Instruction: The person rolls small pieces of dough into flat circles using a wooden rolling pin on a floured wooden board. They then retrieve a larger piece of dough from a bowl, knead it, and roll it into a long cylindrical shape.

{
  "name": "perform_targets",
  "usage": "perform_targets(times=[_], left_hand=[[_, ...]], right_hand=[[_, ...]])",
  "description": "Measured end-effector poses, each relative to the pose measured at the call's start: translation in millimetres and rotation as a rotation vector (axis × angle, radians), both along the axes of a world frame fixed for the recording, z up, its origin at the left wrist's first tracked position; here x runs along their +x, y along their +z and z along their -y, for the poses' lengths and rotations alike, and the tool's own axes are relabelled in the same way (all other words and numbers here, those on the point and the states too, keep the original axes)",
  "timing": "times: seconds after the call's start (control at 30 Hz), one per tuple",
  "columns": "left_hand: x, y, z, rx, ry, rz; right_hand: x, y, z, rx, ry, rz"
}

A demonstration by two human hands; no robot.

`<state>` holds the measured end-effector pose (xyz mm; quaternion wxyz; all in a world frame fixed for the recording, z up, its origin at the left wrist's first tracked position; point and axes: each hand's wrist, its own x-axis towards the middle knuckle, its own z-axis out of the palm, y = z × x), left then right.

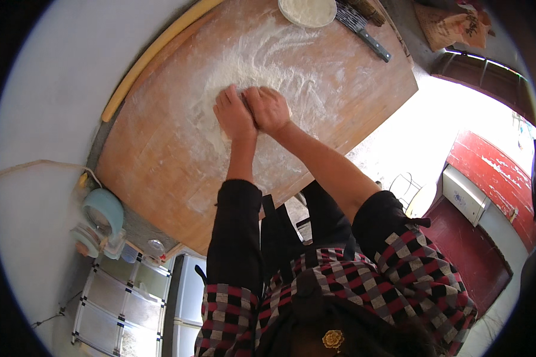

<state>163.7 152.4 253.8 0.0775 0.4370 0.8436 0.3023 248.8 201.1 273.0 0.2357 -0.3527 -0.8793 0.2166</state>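
Both my hands press down side by side on a pale lump of dough (225, 136), of which only small edges show beneath them. The fingers of my left hand (236, 112) are curled forward at the dough's left part. My right hand (267, 109) lies against the left one, its fingers bent over the dough's right part. White flour (254, 71) is spread around the hands on a large wooden board (161, 156). Most of the dough is hidden under the palms.
A bowl of flour (308, 11) stands at the board's far edge, with a dark-handled cleaver (373, 44) to its right. A long yellow wooden pole (152, 56) lies along the wall. Light-blue plastic containers (103, 209) stand off the left corner. A paper bag (451, 26) is at the upper right.
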Motion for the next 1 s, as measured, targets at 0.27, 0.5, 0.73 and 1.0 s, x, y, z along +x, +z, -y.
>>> perform_targets(times=[0.27, 0.5, 0.73, 1.0], left_hand=[[-3, 37, -21, 0.085, 0.661, 1.372], [49, 6, 61, 0.098, 0.048, 0.262], [28, -1, 31, -0.134, -0.022, 0.094], [-18, 1, -24, 0.135, 0.381, 0.934]], right_hand=[[-3, 7, 3, -0.168, -0.070, 0.104], [39, 18, 55, -0.083, -0.026, -0.007], [23, 1, 26, -0.074, 0.047, 0.067], [-19, -3, -15, -0.083, -0.016, 0.194]])
